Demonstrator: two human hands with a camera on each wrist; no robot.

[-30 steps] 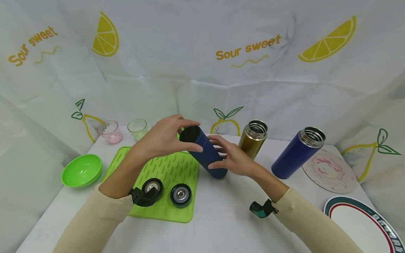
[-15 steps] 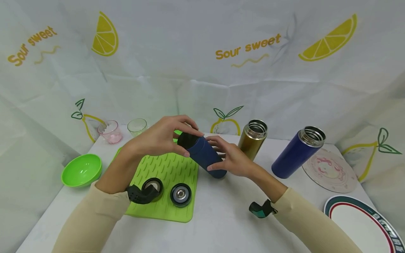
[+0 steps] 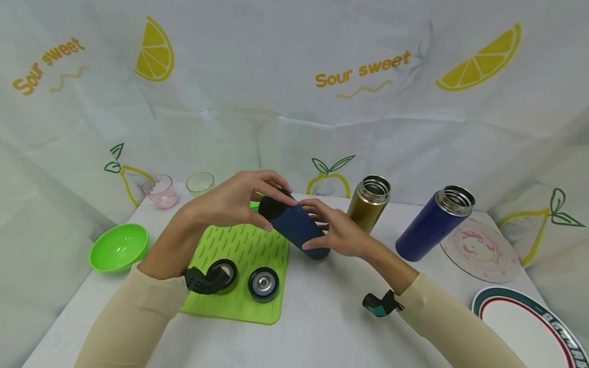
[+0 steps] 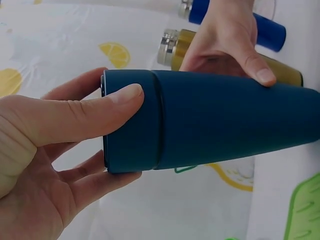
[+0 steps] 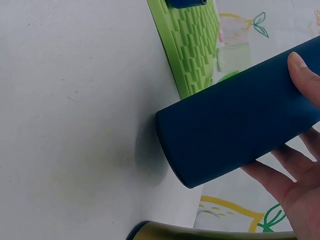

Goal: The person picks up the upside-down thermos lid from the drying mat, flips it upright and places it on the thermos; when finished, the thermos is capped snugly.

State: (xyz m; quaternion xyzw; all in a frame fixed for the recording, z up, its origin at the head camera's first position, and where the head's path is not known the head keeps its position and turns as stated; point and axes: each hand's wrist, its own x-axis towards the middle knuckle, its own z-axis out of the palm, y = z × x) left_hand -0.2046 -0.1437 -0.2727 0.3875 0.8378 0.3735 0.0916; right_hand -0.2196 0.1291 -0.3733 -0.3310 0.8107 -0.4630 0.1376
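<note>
Both hands grasp one dark blue bottle point(image 3: 296, 227): the left hand point(image 3: 230, 199) pinches the collar at its mouth end, thumb on one side and fingers round the other, while the right hand point(image 3: 338, 230) holds the body lower down between thumb and fingers. The bottle tilts in front of the wearer, its mouth toward the left hand and its base low beside the right; whether the base touches the table I cannot tell. Beyond both hands hangs a white backdrop point(image 3: 257, 61) printed with lemons, and beneath them spreads the white table point(image 3: 322, 317). A ribbed green mat point(image 3: 244, 245) lies below the left hand, reaching toward the wearer. Well to the right of the right hand are a striped-rim plate point(image 3: 520, 327) and, farther out, a pink-printed disc point(image 3: 480, 250). A brighter blue bottle point(image 3: 432, 227) stands between that disc and the right hand, and a gold bottle point(image 3: 368, 207) just beyond that hand; both are lidless. Left of the left hand sits a green bowl point(image 3: 118, 248), with a pink glass point(image 3: 163, 194) and a pale green glass point(image 3: 200, 184) farther back. Smallest, two round lids point(image 3: 264, 284) rest on the mat, nearer the wearer than either hand.
</note>
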